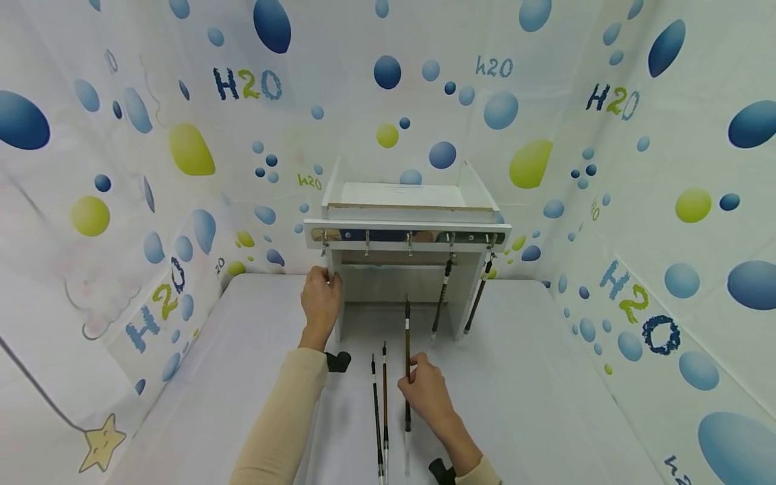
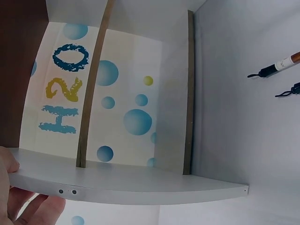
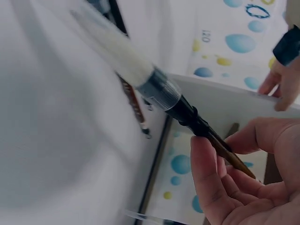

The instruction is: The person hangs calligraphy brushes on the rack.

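A white wooden shelf (image 1: 412, 215) stands on the white surface, with a metal strip of hooks (image 1: 388, 236) along its front. My left hand (image 1: 320, 306) pinches the front edge of the shelf's left side panel (image 2: 154, 185), thumb on the inner face and fingers outside. Between thumb and fingers of my right hand (image 1: 429, 387) is a calligraphy brush (image 1: 407, 337), dark-handled with a pale bristle tip (image 3: 112, 51) pointing toward me. Its hanging loop points at the shelf. Two similar brushes, a nearer one (image 1: 444, 289) and an outer one (image 1: 480, 296), hang from the two rightmost hooks.
Left of the held brush, two more brushes lie on the surface: a black one (image 1: 376, 411) and a brown one (image 1: 384, 391). Behind and at both sides rises a white backdrop (image 1: 351, 87) printed with blue and green bubbles.
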